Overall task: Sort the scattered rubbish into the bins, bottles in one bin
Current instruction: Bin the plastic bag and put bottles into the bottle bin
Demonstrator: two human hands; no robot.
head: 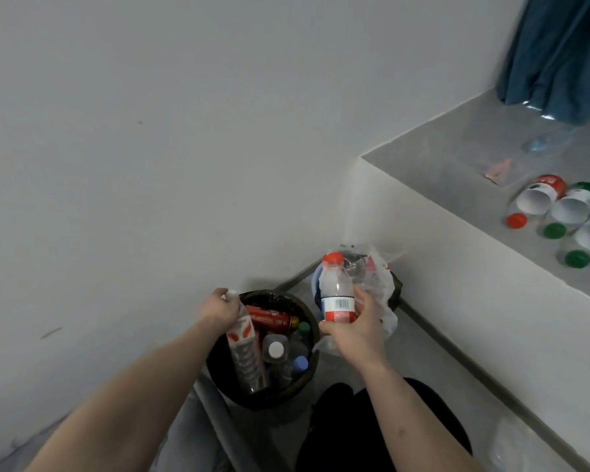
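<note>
Low in the centre of the frame, the right hand (349,330) grips a clear bottle with a red cap (336,294) round its lower body, fingers curled over the red-and-white label. The bottle stands nearly upright, held above the gap between two bins. The left hand (220,311) grips the white-capped top of a tall bottle with a red-and-white label (244,349), which leans into the black bin (218,373) directly below it. Inside that bin lie a red can-like container (269,318), a bottle with a white cap (276,349), one with a blue cap (300,363) and one with a green cap (304,327).

Just behind the right hand, a second bin (396,290) holds a crumpled clear plastic bag (378,287); its contents cannot be made out.

At the right of the frame a grey ledge (457,172) carries several bottles lying on their sides (556,202), with red and green caps towards the viewer. A blue curtain (559,52) hangs in the upper right corner. Both bins stand on the floor against a pale wall (150,131).
</note>
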